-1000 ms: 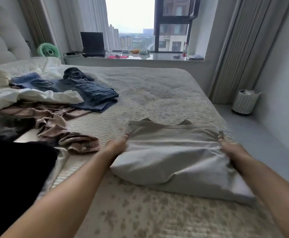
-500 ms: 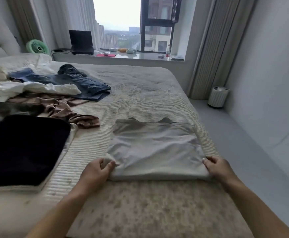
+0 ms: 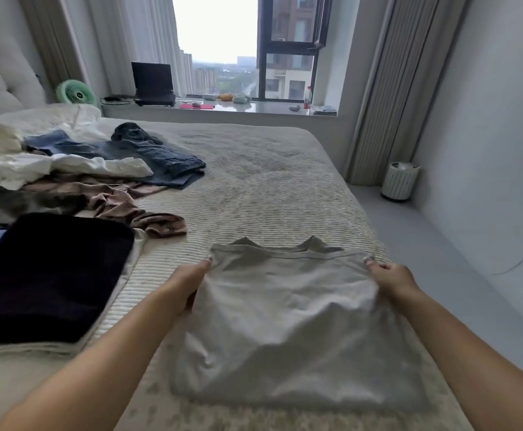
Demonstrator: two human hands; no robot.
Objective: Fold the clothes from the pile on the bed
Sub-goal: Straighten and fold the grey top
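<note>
Head view: the shirt (image 3: 288,318), grey, lies part-folded on the near edge of the bed (image 3: 269,194), its lower layer flat and its upper layer raised between the two hands.

Risk: the raised layer is slack and bows in the middle. If one corner is carried further than the other, the fold will probably land skewed and the edges will not line up. If either pinch slips, that corner is likely to drop and crease the panel underneath. The shirt sits close to the bed edge on the right, so a sideways pull may drag it towards the floor.

Left hand (image 3: 188,283): fingers curled, pinching the left corner of the upper layer. Right hand (image 3: 392,279): fingers curled, pinching the right corner. Neither hand holds anything else.

To the left, well apart from the shirt, lies a folded dark garment (image 3: 45,281). Beyond it is the pile (image 3: 98,175) of unfolded clothes, by my estimate several items left. Furthest off, a laptop (image 3: 153,84) stands on the sill (image 3: 266,107).
</note>
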